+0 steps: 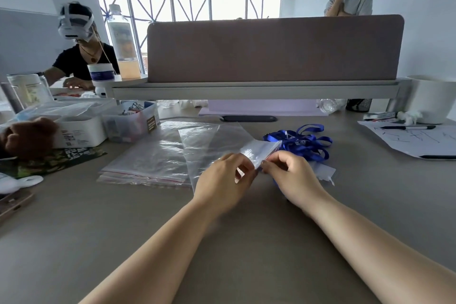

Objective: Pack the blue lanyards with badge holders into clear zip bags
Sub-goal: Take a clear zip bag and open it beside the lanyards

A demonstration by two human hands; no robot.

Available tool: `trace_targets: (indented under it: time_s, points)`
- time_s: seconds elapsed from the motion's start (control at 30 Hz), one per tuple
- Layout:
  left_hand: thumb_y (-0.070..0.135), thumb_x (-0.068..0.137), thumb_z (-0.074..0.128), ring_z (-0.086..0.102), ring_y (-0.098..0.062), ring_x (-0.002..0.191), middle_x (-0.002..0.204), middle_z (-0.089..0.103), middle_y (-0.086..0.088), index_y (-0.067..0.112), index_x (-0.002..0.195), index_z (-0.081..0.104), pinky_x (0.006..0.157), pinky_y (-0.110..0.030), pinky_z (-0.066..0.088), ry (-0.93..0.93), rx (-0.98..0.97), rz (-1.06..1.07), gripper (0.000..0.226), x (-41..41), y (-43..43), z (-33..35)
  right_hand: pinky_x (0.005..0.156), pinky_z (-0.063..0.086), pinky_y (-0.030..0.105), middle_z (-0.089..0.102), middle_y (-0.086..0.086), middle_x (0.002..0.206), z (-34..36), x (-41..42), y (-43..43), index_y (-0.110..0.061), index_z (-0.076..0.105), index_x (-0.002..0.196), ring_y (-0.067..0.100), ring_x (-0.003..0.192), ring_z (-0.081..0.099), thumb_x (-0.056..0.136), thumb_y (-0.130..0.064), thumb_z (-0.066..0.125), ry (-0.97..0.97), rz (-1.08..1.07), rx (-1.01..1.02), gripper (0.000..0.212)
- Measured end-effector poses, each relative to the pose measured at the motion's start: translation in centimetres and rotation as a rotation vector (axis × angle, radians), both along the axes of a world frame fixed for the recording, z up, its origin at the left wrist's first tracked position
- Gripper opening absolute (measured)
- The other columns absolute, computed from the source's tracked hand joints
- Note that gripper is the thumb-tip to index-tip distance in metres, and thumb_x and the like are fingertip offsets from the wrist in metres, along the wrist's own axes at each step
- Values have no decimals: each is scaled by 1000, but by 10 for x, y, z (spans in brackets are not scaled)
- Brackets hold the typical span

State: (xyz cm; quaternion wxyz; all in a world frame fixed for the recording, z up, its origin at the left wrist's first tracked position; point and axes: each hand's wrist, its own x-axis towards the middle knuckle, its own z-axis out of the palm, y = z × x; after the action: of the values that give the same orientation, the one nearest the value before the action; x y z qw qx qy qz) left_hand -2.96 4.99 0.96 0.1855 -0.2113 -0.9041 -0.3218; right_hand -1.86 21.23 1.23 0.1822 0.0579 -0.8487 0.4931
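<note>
A clear zip bag point(214, 145) is lifted off the desk in front of me, its red-lined mouth turned to the right. My left hand point(223, 180) and my right hand point(290, 176) both pinch that mouth edge, fingertips almost touching. Behind my right hand a tangle of blue lanyards point(304, 142) lies on the desk. A white badge holder point(324, 171) shows just right of my right hand. A stack of flat clear zip bags point(148, 165) with red seal lines rests to the left.
White storage boxes point(81, 131) and a clear clip box point(133, 122) stand at the left. Papers with pens point(417, 138) lie at the right, near a white pot point(434, 99). A brown partition point(274, 49) borders the far edge. Two other people are nearby.
</note>
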Motion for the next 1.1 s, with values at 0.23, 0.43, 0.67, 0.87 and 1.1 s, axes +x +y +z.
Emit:
trace_targets:
  time_s: [0.23, 0.43, 0.67, 0.87, 1.1]
  points:
    - [40, 86, 57, 57, -4, 78, 89, 63, 14, 31, 82, 61, 66, -26, 47, -7, 28, 23, 11, -2, 0, 0, 68, 45, 26, 69, 4, 80, 0, 1, -3, -11, 66, 83, 18, 78, 62, 89, -28, 60, -14, 41, 6, 18]
    - [28, 83, 60, 58, -10, 72, 77, 62, 10, 29, 73, 58, 68, -35, 51, -39, 190, 49, 11, -4, 5, -2, 73, 46, 25, 68, -3, 78, 0, 1, -5, -13, 66, 85, 14, 76, 61, 91, -25, 59, -22, 92, 55, 15]
    - [12, 82, 59, 60, -27, 73, 75, 64, -3, 15, 75, 61, 64, -34, 46, 71, 361, 236, 8, -7, -5, 5, 69, 42, 35, 59, -6, 66, -5, -2, 2, -17, 55, 72, 18, 68, 55, 87, -23, 57, 44, -89, 218, 17]
    - [23, 89, 60, 61, -22, 79, 82, 66, 1, 20, 86, 63, 72, -34, 49, 44, 456, 245, 5, -11, -26, 6, 79, 40, 36, 56, -11, 60, 0, 4, 11, -28, 52, 65, 7, 64, 53, 86, -26, 58, 73, -109, 244, 22]
    - [60, 76, 61, 54, -2, 71, 76, 60, 16, 32, 90, 55, 61, -26, 41, -101, 153, 214, 31, 6, -12, 10, 84, 44, 43, 57, -10, 63, -1, 2, 10, -26, 53, 69, 10, 66, 53, 89, -27, 57, 121, -132, 206, 21]
